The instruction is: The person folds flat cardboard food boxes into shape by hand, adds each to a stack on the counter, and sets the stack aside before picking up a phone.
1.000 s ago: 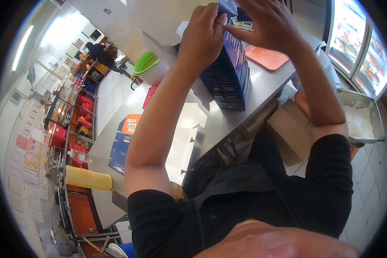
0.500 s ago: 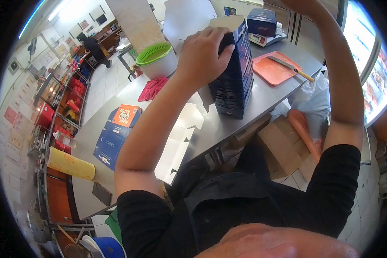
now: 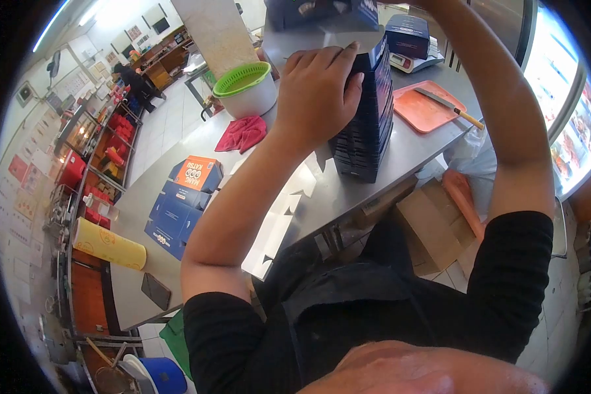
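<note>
A tall stack of dark blue nested boxes stands on the steel table. My left hand is closed over the upper left side of this stack, fingers across the top and thumb along the near side. Above the stack, at the top edge of the view, is a blurred dark blue box. My right hand is beside that box, mostly cut off by the frame, so its fingers are hidden. Flat blue and orange printed cartons and an open white-inside carton lie left of my left forearm.
On the steel table are a phone, a yellow roll, a pink cloth and a green basket in a white tub. An orange tray with a knife and a scale with a box sit right.
A dark blue box has come into view above the stack, and the stack's top is lower. My right hand has shifted left and partly out of frame. My left hand stays on the stack.
</note>
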Demonstrator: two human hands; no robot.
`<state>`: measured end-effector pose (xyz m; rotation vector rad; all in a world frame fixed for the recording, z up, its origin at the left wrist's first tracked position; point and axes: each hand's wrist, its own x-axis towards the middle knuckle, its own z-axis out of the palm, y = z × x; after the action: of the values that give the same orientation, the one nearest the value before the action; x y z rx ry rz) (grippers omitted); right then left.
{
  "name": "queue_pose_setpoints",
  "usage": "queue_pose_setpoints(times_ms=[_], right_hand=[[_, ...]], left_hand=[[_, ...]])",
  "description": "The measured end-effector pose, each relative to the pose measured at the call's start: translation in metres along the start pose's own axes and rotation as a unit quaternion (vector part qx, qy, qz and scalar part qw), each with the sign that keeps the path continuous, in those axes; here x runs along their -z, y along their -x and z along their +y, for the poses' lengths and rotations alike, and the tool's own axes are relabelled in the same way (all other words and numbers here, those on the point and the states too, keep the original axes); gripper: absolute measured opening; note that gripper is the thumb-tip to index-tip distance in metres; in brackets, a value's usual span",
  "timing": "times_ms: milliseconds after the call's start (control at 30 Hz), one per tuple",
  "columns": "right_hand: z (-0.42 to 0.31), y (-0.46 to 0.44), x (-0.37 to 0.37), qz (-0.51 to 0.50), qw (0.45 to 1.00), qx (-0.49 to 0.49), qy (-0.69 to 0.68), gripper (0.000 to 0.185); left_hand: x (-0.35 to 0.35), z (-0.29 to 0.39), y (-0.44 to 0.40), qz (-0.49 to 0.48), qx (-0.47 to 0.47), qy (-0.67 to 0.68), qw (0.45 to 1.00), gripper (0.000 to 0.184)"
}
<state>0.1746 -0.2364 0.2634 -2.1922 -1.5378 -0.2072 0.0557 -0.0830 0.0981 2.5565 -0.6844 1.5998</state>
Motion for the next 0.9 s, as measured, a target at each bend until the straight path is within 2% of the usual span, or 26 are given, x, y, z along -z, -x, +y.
queue_pose_setpoints(times_ms=[67,100,133,200,300,400,433,600,700,800,900], right_hand=[[0.013,-0.009,-0.018,-0.025,0.995,0.011,0.096,0.04],[0.004,-0.008,-0.02,-0.06,0.99,-0.018,0.123,0.039],[-0.005,0.001,-0.026,-0.048,0.988,-0.042,0.138,0.04],[0.005,0.0,-0.033,-0.082,0.994,-0.013,0.076,0.044],[0.001,0.007,-0.04,-0.068,0.985,-0.026,0.159,0.045],[0.03,0.001,-0.062,0.03,0.977,0.066,0.199,0.036],[0.041,0.0,-0.069,0.069,0.972,0.132,0.18,0.03],[0.011,0.008,-0.064,-0.008,0.974,0.042,0.222,0.033],[0.011,0.016,-0.058,-0.008,0.975,0.044,0.217,0.035],[0.009,0.023,-0.057,0.005,0.975,0.03,0.22,0.038],[-0.005,0.022,-0.056,-0.037,0.967,-0.02,0.251,0.038]], left_hand=[[0.001,0.0,0.0,0.005,0.001,0.007,1.0,0.034],[0.001,-0.001,-0.001,0.009,0.002,0.01,1.0,0.033],[0.001,-0.003,-0.001,0.01,0.011,0.011,1.0,0.031],[0.0,-0.007,0.0,0.013,0.031,0.013,0.999,0.028],[-0.007,-0.012,-0.004,0.03,0.04,0.043,0.998,0.024],[-0.01,-0.014,-0.009,0.047,0.066,0.09,0.993,0.018],[-0.012,-0.015,-0.01,0.052,0.074,0.109,0.99,0.018],[-0.019,-0.021,-0.011,0.067,0.102,0.191,0.974,0.014],[0.0,-0.018,-0.01,0.043,0.047,0.013,0.998,0.017],[0.005,-0.026,-0.008,-0.033,0.081,-0.064,0.994,0.023],[0.005,-0.02,-0.007,-0.049,0.057,-0.092,0.993,0.028]])
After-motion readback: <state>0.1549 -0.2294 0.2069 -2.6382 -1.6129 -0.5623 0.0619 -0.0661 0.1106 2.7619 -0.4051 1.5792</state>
